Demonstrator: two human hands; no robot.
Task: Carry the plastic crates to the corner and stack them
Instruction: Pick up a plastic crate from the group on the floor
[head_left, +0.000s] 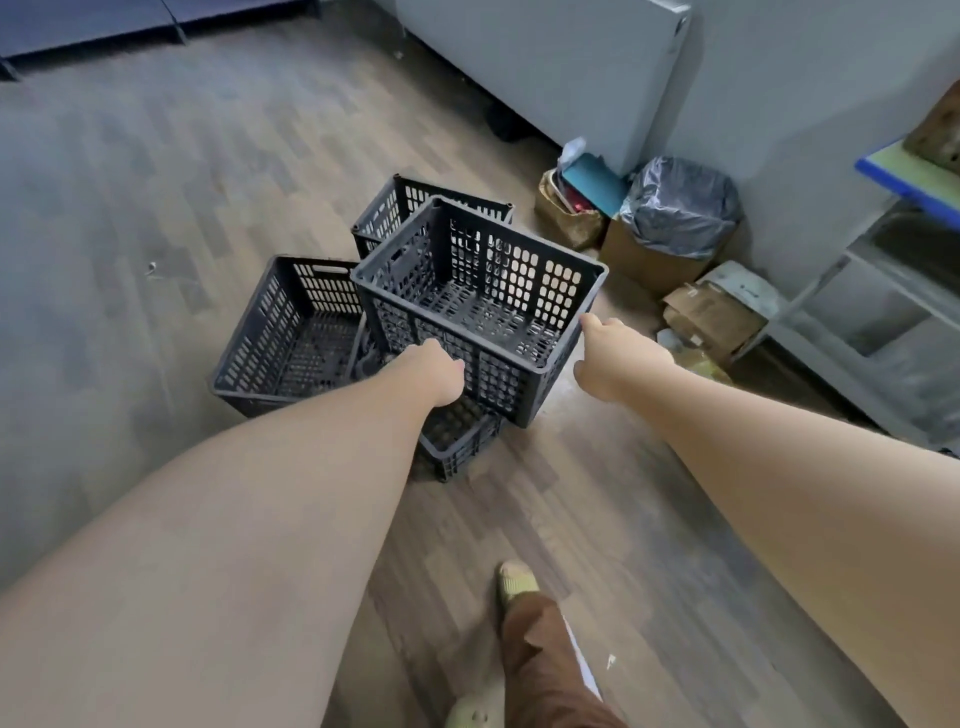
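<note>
A black perforated plastic crate (483, 291) hangs lifted above the floor between my hands. My left hand (434, 371) grips its near left side, fingers hidden behind the wall. My right hand (615, 358) grips its right rim, thumb on top. Under it sits another black crate (457, 441), mostly hidden. A third crate (291, 338) lies on the floor to the left. One more crate (400, 208) stands behind the held one.
A bin lined with a plastic bag (680, 208) sits in a cardboard box (644, 260) by the grey wall. Flattened cardboard (711, 317) and a bag of items (571, 202) lie nearby. A metal shelf frame (831, 291) stands right. My foot (514, 582) is on the wooden floor.
</note>
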